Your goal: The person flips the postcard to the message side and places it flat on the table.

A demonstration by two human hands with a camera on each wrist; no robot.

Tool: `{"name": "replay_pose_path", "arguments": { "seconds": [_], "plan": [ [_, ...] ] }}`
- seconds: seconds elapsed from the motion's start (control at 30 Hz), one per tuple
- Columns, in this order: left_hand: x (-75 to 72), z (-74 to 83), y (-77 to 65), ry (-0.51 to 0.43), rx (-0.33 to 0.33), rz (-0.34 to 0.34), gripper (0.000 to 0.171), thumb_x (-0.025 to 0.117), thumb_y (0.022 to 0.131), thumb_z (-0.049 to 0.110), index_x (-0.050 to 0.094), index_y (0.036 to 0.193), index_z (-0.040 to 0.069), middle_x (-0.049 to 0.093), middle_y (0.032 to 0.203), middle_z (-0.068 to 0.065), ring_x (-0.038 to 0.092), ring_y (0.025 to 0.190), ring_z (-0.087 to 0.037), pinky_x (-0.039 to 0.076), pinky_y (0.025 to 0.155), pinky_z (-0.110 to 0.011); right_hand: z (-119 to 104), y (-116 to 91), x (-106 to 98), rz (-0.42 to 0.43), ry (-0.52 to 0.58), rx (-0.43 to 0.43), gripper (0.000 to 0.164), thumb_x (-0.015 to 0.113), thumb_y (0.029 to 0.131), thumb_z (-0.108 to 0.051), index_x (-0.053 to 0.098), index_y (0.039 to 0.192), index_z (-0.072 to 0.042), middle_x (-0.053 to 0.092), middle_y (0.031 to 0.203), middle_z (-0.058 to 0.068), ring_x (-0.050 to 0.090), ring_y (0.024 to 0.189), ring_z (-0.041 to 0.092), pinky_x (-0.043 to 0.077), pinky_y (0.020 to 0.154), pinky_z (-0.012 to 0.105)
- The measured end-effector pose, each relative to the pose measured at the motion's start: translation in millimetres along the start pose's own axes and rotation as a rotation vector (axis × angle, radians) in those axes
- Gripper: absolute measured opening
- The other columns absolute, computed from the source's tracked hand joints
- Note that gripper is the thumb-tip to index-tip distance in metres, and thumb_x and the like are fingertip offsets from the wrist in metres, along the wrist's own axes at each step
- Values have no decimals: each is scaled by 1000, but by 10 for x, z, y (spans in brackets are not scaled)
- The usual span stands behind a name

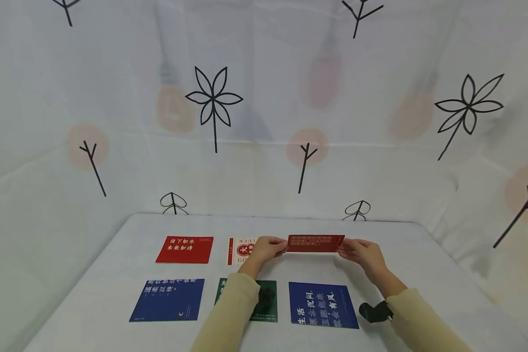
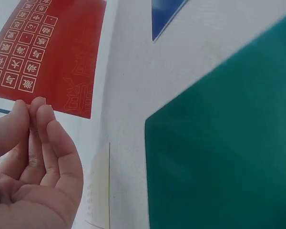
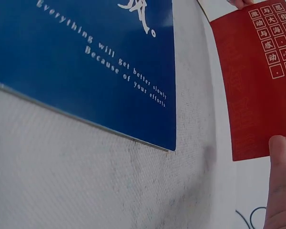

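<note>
Both hands hold a red card [image 1: 315, 243] with rows of boxed white characters, lifted and tilted over the back right of the table. My left hand [image 1: 268, 248] pinches its left edge between thumb and fingertips, as the left wrist view shows up close. At the opposite edge, my right hand [image 1: 364, 255] grips the card with fingers extended along it; its thumb is hidden in the right wrist view. A white card [image 1: 234, 252] with red print lies partly behind the left hand. The left forearm covers part of a green card [image 1: 270, 288].
Another red card [image 1: 185, 250] lies at the back left. Two blue cards flank the green one in the front row: one on the left [image 1: 167, 303], one on the right [image 1: 323, 305]. A white printed cloth [image 1: 255, 171] hangs behind the white table [image 1: 101, 274].
</note>
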State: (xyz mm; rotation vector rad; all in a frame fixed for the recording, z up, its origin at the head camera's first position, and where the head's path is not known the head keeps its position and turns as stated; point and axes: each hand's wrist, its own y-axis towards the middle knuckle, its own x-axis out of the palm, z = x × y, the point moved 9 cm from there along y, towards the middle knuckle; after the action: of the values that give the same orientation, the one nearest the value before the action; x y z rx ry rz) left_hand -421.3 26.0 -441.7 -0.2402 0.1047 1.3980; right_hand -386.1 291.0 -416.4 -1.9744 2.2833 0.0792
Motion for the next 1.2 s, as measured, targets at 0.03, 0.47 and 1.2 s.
{"name": "replay_pose_path", "arguments": {
  "seconds": [0.03, 0.47, 1.2],
  "plan": [
    [2, 1, 2, -7, -3, -1, 24, 67, 87, 21, 69, 103, 3, 67, 86, -2, 63, 79, -13, 53, 74, -27, -4, -1, -2, 0, 6, -1, 47, 53, 95, -19, 46, 122, 18, 68, 92, 15, 68, 77, 16, 52, 79, 36],
    [-5, -39, 14, -101, -35, 46, 25, 64, 89, 18, 67, 103, -3, 69, 84, -4, 65, 81, -14, 53, 74, -27, 73, 32, 14, 30, 105, 31, 52, 55, 95, -22, 42, 126, 18, 68, 93, 13, 68, 77, 15, 53, 74, 30],
    [-21, -39, -19, -211, -24, 74, 23, 69, 85, 15, 69, 99, -4, 69, 86, -8, 66, 80, -16, 53, 75, -28, 147, 5, 55, -1, 128, 54, 43, 54, 94, -11, 44, 125, 17, 66, 99, 12, 66, 83, 13, 51, 81, 32]
  ]
}}
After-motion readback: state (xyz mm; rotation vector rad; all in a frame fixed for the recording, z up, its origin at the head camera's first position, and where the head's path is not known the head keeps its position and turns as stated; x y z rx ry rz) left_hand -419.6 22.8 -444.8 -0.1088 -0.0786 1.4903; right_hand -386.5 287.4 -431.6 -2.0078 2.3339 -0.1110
